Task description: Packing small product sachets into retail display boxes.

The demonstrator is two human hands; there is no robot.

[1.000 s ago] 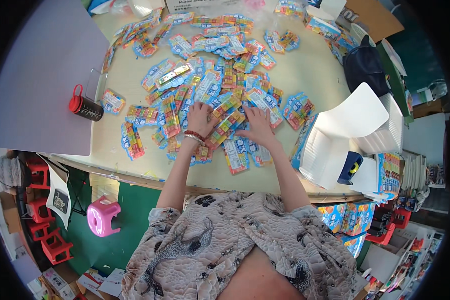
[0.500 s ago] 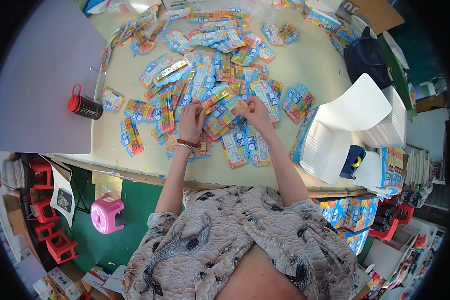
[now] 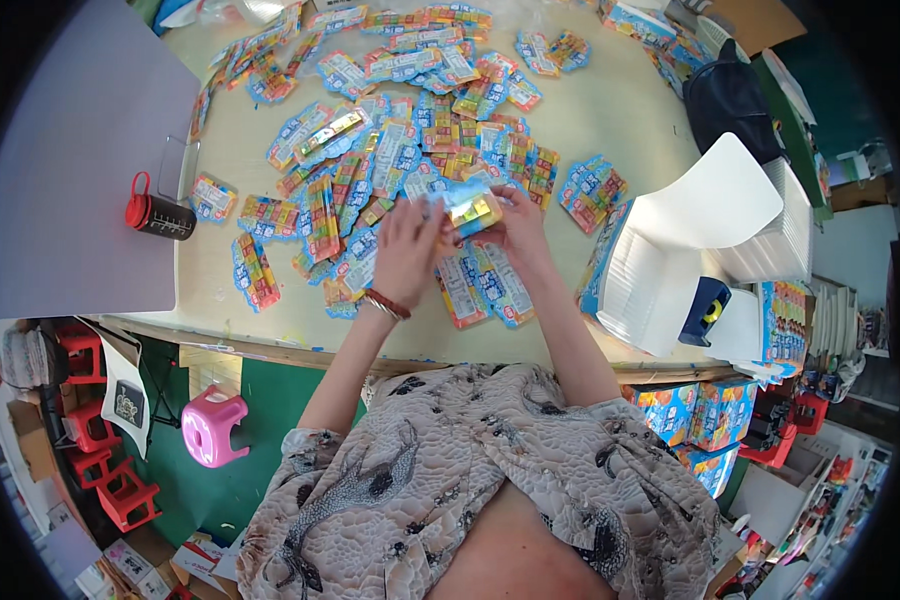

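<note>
In front of me, over the pile, my right hand [image 3: 518, 228] pinches the right end of a colourful candy-like blister pack [image 3: 473, 212], whose shiny yellow face catches the light. My left hand [image 3: 408, 255], with a reddish-brown bracelet at the wrist, is at the pack's left edge. Its fingers are smeared by motion, so whether they touch the pack I cannot tell. Around and beneath both hands lie many similar blue-edged blister packs [image 3: 320, 215], some face up and others showing white printed backs.
An open white carton [image 3: 650, 290] with a dark blue tape dispenser [image 3: 706, 318] stands at right. A black bag [image 3: 735, 110] lies behind it. To the left are a grey board [image 3: 80, 170] and a red-lidded dark bottle [image 3: 160, 215]. A pink stool [image 3: 215, 428] stands on the green floor.
The pack between my hands has been lifted and turned, its shiny side now showing. My left hand has shifted right and its fingers blur. My right hand stays on the pack's end.
</note>
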